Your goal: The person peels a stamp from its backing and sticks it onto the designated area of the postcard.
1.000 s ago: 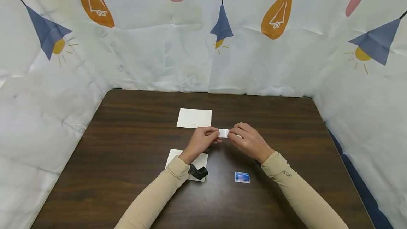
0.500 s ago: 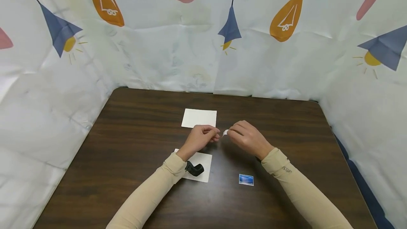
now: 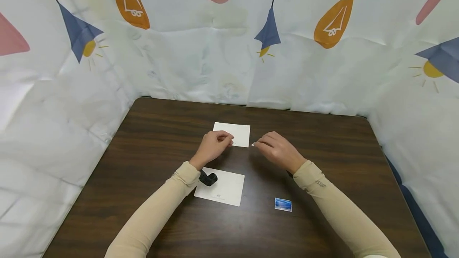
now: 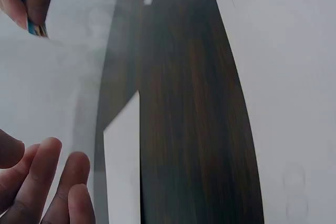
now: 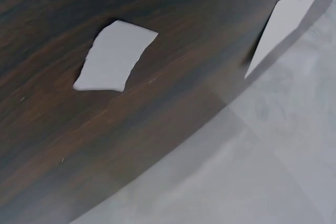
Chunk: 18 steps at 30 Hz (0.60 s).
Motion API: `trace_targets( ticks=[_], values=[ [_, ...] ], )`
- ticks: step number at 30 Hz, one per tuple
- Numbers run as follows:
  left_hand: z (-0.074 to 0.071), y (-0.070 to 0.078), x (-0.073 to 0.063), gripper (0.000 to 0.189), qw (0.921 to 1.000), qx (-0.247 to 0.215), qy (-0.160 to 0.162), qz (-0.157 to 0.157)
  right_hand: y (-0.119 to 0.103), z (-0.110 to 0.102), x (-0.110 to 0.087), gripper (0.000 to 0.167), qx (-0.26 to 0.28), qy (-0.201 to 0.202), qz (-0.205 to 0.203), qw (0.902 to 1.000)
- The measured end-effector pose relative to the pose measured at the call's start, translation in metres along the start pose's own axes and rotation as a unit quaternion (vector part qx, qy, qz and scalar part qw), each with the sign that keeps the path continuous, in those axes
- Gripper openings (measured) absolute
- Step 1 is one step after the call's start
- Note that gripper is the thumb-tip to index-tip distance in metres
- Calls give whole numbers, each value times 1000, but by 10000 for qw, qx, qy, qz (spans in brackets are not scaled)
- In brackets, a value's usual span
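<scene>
My right hand pinches a small stamp between thumb and fingers. Its white back shows in the head view, a teal and orange edge in the left wrist view. The left hand hovers over the left side of the far white envelope, fingers loosely bent and holding nothing. Another small white piece with wavy edges lies on the table, hidden behind the right hand in the head view. A blue picture stamp with a white border lies nearer, to the right.
A second white envelope lies closer in, partly under the left wrist's black camera. The dark wooden table meets a white printed curtain at its back and sides.
The left hand has let go of the stamp and drawn away left and slightly up. The right hand keeps it pinched. The head view has turned a little left.
</scene>
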State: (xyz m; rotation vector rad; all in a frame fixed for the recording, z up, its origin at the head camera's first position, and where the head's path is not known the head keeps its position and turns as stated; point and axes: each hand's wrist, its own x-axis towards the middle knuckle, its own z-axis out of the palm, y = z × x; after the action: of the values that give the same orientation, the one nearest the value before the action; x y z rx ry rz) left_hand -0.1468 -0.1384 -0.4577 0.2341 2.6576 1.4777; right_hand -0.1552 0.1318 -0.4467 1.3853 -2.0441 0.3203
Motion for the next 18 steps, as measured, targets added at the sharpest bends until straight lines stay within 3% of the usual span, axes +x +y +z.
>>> trace_targets(
  ticks=[6, 11, 18],
  values=[
    [-15, -10, -1, 32, 9943, 950, 230, 428, 4, 8, 4, 24, 158, 54, 240, 9996],
    [-21, -19, -1, 38, 9853, 1523, 131, 766, 5, 14, 7, 24, 265, 23, 442, 9987],
    [-26, -29, 0, 50, 9789, 1930, -394, 541, 7, 28, 13, 22, 358, -94, 950, 9948]
  ],
)
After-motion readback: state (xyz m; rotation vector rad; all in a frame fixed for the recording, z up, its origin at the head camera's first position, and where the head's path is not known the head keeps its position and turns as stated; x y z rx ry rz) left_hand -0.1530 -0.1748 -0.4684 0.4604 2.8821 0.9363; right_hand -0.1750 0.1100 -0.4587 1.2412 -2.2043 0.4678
